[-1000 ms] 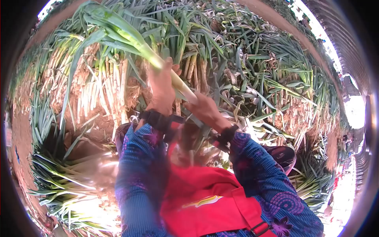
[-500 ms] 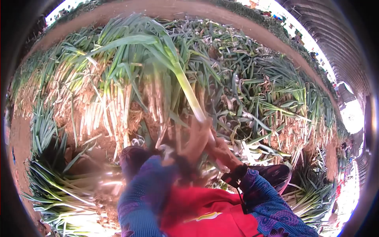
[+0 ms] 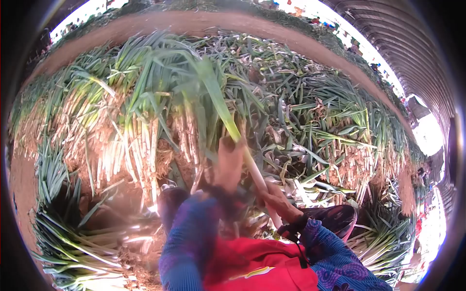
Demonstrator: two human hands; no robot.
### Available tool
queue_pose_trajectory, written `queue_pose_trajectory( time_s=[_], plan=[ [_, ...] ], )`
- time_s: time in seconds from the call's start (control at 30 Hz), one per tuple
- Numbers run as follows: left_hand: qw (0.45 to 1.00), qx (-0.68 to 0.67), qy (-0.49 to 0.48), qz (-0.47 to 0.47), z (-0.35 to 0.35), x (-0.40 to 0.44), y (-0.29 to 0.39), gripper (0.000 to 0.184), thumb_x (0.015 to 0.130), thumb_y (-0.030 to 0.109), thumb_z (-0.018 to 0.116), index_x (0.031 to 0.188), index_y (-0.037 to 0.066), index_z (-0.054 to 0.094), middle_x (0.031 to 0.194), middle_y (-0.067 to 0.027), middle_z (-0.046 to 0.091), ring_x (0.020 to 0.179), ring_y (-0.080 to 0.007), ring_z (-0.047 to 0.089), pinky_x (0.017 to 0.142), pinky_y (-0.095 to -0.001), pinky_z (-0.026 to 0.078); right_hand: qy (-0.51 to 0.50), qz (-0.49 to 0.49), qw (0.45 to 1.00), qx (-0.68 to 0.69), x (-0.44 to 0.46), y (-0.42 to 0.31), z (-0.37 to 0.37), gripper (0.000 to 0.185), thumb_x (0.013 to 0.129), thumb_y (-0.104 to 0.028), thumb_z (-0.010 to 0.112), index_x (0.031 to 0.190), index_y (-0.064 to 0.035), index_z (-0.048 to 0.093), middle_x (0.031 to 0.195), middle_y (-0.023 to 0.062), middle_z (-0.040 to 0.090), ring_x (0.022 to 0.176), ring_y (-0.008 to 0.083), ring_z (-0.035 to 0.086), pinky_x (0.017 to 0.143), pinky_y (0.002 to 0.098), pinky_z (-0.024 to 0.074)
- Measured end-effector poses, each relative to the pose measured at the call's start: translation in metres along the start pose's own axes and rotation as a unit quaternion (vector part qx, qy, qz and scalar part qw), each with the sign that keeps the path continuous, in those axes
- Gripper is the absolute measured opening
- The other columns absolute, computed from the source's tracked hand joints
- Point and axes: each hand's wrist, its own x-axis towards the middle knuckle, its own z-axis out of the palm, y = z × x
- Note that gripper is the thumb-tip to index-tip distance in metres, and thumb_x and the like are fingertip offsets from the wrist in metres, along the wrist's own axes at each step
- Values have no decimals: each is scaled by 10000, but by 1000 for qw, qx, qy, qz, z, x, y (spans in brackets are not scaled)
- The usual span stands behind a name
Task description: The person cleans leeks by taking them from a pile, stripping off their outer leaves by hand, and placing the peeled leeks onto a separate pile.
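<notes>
A single leek (image 3: 255, 173) slants across the middle, its green leaves pointing up and away and its white stalk toward me. My right hand (image 3: 280, 202) is closed around the lower white part, and the stalk's end shows below the fingers. Higher up, my left hand (image 3: 230, 162) is closed at the spot where white turns to green; motion blurs it, so the single fingers are hard to make out. Below the hands is a red apron (image 3: 262, 266).
Bundled leeks (image 3: 141, 140) lie in a row ahead, roots toward me. Loose leaves and peelings (image 3: 291, 145) are heaped right of centre. More leeks (image 3: 77, 242) lie at lower left, with another pile (image 3: 383, 242) at lower right. A dirt path (image 3: 194, 22) runs behind.
My left hand has slid up the stalk, away from my right hand, toward the leaves. The right hand is slightly lower, and more white stalk shows between them.
</notes>
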Motion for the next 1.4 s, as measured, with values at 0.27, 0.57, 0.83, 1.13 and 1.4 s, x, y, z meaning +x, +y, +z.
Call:
queue_pose_trajectory(
  time_s=[0.27,0.57,0.83,1.13,1.4],
  plan=[
    [969,142,-156,130,17,-20,-26,254,865,122,675,1046,24,526,888,-48,598,775,-109,561,692,-271,474,138,-42,988,61,29,-20,-11,264,856,-214,591,1015,-4,573,719,-1,539,597,91,497,519,249,388],
    [976,149,-130,-93,3,-2,-20,171,853,96,576,1018,52,560,909,-49,572,760,-154,597,573,-274,510,312,-73,894,312,-53,-22,-93,212,903,-252,579,895,-41,552,610,-24,451,472,76,415,405,243,325],
    [921,276,-218,-170,-54,12,-79,160,800,190,590,933,110,553,823,-25,558,684,-152,556,577,-279,458,601,-237,657,388,-227,9,-150,215,904,-300,608,983,-112,541,616,-39,455,458,62,405,389,224,339],
    [786,497,-308,-203,-19,-6,-172,188,836,244,578,962,104,577,836,-41,563,728,-162,542,596,-316,445,815,-336,370,291,-421,54,-154,267,899,-361,624,902,-119,512,646,-50,458,467,60,434,384,212,354],
    [708,566,-369,-205,12,-31,-204,212,866,250,563,1000,89,591,866,-51,579,754,-172,559,634,-330,463,950,-285,98,78,-650,130,-88,354,859,-426,631,921,-101,505,583,-26,437,461,111,445,397,285,388]
  ],
)
